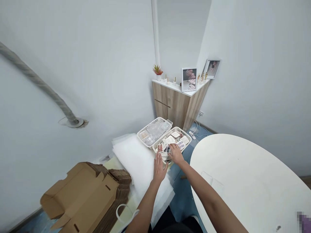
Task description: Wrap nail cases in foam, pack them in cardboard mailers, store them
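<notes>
A white plastic basket (188,137) full of small flat packs lies in front of me. My left hand (159,168) is at its near left edge, fingers stretched out, tips by a card of reddish false nails (160,148). Whether those fingertips touch the card I cannot tell. My right hand (176,153) reaches over the basket's near right side. Its fingers are curled down among the packs, beside a card of dark false nails (167,149); what lies under them is partly hidden. A card with purple-blue pieces (181,144) sits just beyond that hand.
A second white basket (139,134) holds clear plastic packs. White foam sheets (136,155) and stacked flat cardboard boxes (92,197) are on the left. A round white table (243,168) stands at right, and a wooden cabinet (178,105) fills the corner. Cables (198,127) lie on the floor.
</notes>
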Motion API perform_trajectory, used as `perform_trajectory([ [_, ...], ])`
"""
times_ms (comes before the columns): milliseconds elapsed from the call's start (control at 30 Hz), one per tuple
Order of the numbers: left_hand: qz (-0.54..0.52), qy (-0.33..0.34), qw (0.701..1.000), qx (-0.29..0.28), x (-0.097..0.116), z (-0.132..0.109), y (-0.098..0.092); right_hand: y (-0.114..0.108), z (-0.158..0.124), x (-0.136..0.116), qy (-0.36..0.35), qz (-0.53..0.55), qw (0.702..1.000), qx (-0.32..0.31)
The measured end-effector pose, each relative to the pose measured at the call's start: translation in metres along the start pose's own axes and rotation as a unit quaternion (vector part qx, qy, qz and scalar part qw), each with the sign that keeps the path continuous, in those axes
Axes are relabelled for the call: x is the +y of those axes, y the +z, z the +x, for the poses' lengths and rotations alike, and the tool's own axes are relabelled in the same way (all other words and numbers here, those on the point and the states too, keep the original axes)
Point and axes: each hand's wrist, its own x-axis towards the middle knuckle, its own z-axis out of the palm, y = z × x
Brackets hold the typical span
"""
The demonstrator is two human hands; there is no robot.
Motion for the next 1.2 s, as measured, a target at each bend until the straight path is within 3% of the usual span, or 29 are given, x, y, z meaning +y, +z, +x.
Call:
perform_trajectory([
  [167,-0.021,0.035,0.999,-0.035,-0.011,-0.004,-0.011,0.023,0.035,-0.023,-0.066,-0.03,0.995,-0.069],
  [367,0.021,0.031,0.997,-0.072,-0.012,-0.003,-0.017,0.041,0.056,-0.03,-0.088,-0.05,0.988,-0.114],
  [533,0.043,0.048,0.997,-0.041,-0.013,-0.001,-0.017,0.03,0.058,-0.03,-0.106,-0.034,0.991,-0.077],
  [700,0.041,0.025,0.999,0.016,-0.004,0.004,-0.016,0.001,0.044,-0.009,-0.108,0.007,0.994,-0.013],
  [833,0.015,0.051,0.998,0.028,0.022,0.012,-0.013,-0.028,0.01,0.03,-0.06,0.051,0.996,0.038],
  [933,-0.021,0.106,0.994,0.001,0.052,0.013,-0.003,-0.047,-0.035,0.071,0.005,0.06,0.995,0.074],
  [1067,-0.074,0.173,0.98,-0.068,0.091,0.003,0.024,-0.063,-0.109,0.12,0.099,0.038,0.991,0.083],
  [1200,-0.081,0.213,0.963,-0.145,0.118,-0.015,0.058,-0.063,-0.175,0.142,0.153,0.023,0.986,0.056],
])
